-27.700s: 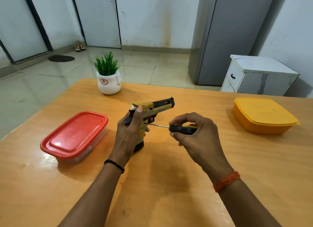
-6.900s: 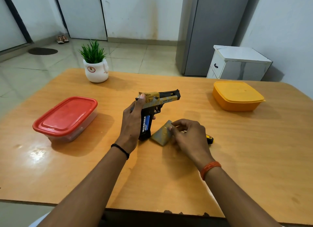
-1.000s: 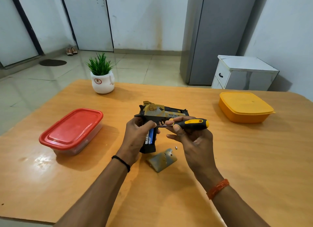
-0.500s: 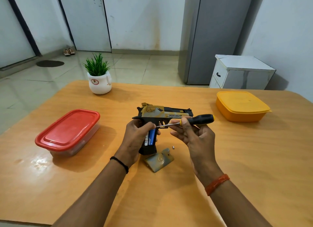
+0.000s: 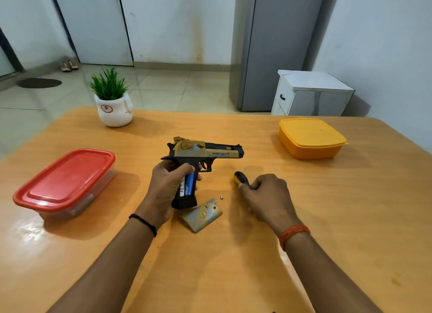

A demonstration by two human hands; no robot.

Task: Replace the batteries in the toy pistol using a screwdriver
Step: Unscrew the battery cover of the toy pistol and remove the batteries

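Observation:
My left hand (image 5: 165, 188) grips the toy pistol (image 5: 205, 151) by its handle and stands it upright on the table, barrel pointing right. The grip is uncovered, and blue and white batteries (image 5: 187, 185) show inside it. The removed grip cover (image 5: 201, 215) lies flat just right of the pistol's base, with a tiny screw (image 5: 221, 197) beside it. My right hand (image 5: 266, 197) rests low on the table, fingers curled over the yellow-and-black screwdriver (image 5: 239, 177); only the handle end shows.
A red-lidded clear box (image 5: 65, 179) sits at the left, an orange lidded box (image 5: 311, 137) at the far right, and a white pot with a green plant (image 5: 113, 107) at the back left. The wooden table (image 5: 327, 219) stretches around them.
My right hand has dropped from beside the pistol down to the table with the screwdriver. The left hand still holds the pistol upright.

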